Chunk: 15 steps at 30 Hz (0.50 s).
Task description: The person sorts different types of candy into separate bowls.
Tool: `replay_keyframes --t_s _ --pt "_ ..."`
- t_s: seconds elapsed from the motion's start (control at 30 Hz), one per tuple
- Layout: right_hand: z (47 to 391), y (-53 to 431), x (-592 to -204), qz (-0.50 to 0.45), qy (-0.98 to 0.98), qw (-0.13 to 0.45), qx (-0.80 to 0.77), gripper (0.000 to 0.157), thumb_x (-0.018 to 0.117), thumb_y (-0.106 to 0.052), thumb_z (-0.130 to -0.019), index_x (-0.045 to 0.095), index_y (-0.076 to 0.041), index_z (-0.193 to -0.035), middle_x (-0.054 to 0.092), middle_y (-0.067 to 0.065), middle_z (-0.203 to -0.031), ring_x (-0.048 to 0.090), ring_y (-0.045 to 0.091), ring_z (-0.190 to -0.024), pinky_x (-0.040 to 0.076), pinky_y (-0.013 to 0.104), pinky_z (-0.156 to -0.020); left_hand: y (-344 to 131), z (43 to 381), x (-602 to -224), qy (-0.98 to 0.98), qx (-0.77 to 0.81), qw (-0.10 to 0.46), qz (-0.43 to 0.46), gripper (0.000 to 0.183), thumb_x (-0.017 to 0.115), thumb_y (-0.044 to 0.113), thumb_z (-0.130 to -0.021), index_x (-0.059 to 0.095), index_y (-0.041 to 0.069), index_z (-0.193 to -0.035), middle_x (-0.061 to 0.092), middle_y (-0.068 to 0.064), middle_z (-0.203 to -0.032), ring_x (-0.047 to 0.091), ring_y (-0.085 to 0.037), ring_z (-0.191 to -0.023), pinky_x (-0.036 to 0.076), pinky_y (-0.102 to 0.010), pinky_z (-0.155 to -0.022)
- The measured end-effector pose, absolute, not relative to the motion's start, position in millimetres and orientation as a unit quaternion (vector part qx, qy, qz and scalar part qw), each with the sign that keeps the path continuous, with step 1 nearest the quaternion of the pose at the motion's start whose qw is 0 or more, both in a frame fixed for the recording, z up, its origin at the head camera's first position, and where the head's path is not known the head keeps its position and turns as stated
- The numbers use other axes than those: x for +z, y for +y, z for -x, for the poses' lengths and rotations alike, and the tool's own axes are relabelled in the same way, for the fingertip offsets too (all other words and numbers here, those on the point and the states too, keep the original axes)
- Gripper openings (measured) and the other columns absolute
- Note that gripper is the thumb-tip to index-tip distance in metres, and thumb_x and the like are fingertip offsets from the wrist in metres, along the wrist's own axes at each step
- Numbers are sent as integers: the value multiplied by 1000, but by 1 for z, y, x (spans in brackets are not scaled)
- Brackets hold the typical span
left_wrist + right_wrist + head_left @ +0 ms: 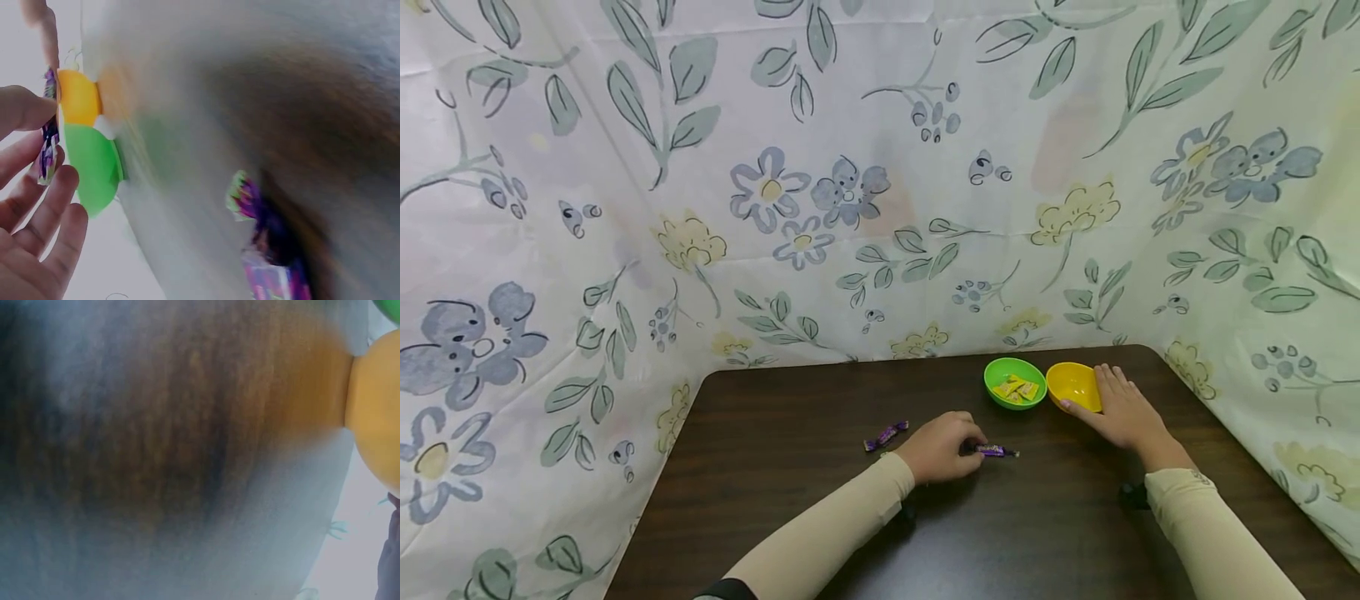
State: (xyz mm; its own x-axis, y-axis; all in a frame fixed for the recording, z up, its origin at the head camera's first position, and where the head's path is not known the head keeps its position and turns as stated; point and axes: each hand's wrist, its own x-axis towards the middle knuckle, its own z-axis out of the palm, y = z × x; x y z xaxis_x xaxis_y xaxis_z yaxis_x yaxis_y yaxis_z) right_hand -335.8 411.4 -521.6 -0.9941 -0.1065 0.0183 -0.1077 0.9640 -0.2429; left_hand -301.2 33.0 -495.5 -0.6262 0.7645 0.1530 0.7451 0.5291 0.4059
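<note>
Held candy: a purple-wrapped candy [994, 451] lies near the middle of the scene, on the near side of the bowls, its right end sticking out from the fingers; whether it touches the tabletop cannot be told.
Left hand: the left hand [942, 447] pinches this candy between thumb and fingers; in the left wrist view the other fingers are loosely bent.
Second candy: another purple-wrapped candy [886, 437] rests on the table, left of the left hand, slanting up toward the far right.
Yellow bowl: the yellow bowl [1063, 376] stands at the far right.
Right hand: the right hand [1129, 412] touches its right side, fingers straight and close together, thumb spread toward the near rim.
Green bowl: the green bowl [997, 369] stands just left of the yellow one and holds small yellow-wrapped sweets [1017, 387].
Table: the dark wood-grain table [775, 442] lies beneath everything.
Backdrop: a white floral cloth [865, 125] hangs behind and along both sides.
</note>
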Motion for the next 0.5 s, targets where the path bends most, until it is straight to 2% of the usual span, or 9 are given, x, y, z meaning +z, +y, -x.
replay_keyframes --t_s 0.2,0.5 --pt "334 412 -520 -52 -992 5 115 115 42 -75 -102 12 19 -161 15 45 -165 15 61 -155 15 72 -125 45 312 -492 872 242 6 -425 20 73 25 -99 80 16 -116 69 6 -106 56 0 -86 47 -13 -77" --pt "335 410 -521 -51 -992 12 113 114 43 -74 -102 15 20 -160 18 46 -164 18 61 -154 18 72 -124 68 327 -482 875 255 -17 -410 21 75 25 -99 81 13 -114 71 4 -106 60 -1 -91 50 -13 -84"
